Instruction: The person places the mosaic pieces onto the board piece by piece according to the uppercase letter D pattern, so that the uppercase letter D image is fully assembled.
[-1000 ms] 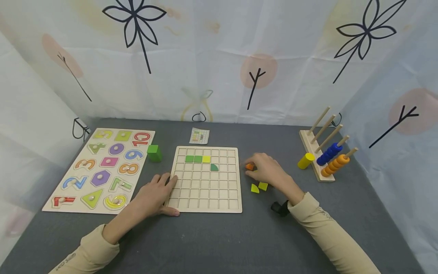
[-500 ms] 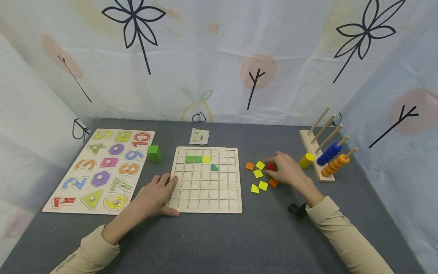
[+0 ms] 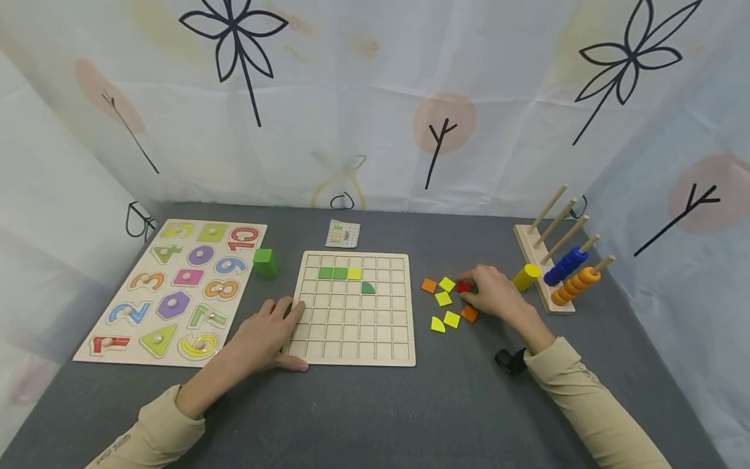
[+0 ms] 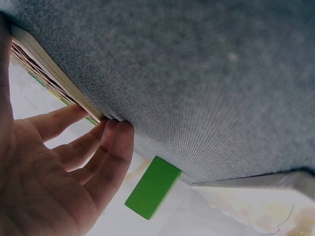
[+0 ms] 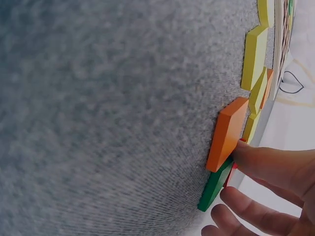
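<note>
Grid board (image 3: 354, 329), grey tabletop (image 3: 351, 417), printed curtain (image 3: 351, 111)

from your head, one view looks forward and down across the tabletop (image 3: 363, 417); low and close, your left wrist's faces past your left hand (image 4: 54, 172), sharing the green block (image 4: 151, 188); your right wrist's, equally near, shares an orange tile (image 5: 227, 135).

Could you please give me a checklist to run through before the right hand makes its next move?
1. Left hand touching the grid board: ok.
2. Right hand at the red piece, finger and thumb either side: ok.
3. Red piece lifted off the table: cannot tell, partly hidden.
4. Small printed card uncovered beyond the grid board: ok.
5. Loose green piece visible from the head view: not ok, only the right wrist view shows it.
</note>
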{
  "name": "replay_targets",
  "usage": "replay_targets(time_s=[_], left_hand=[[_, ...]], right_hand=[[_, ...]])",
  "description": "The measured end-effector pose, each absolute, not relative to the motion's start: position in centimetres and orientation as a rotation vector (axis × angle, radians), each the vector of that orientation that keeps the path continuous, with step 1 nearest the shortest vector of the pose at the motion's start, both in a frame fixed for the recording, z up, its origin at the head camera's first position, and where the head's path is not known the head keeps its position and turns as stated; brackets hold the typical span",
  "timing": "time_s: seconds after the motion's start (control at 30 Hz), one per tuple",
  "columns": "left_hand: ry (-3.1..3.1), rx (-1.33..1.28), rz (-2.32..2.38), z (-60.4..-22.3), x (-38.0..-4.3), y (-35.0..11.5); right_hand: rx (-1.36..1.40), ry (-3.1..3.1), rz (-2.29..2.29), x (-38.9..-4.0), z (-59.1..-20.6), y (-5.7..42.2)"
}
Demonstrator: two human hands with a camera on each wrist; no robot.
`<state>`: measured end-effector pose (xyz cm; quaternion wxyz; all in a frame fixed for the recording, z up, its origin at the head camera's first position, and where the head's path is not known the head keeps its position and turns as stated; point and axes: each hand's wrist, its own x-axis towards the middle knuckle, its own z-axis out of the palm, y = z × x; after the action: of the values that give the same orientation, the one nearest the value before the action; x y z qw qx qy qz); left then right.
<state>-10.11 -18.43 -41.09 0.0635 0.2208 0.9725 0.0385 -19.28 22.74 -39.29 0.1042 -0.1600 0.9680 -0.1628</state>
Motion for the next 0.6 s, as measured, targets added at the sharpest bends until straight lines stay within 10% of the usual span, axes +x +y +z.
replay_targets(time_s=[0.6], left_hand=[[2.932, 0.657, 0.12, -41.25, -10.19, -18.48]], right_hand=[[-0.507, 2.877, -0.502, -19.1, -39.39, 22.58]])
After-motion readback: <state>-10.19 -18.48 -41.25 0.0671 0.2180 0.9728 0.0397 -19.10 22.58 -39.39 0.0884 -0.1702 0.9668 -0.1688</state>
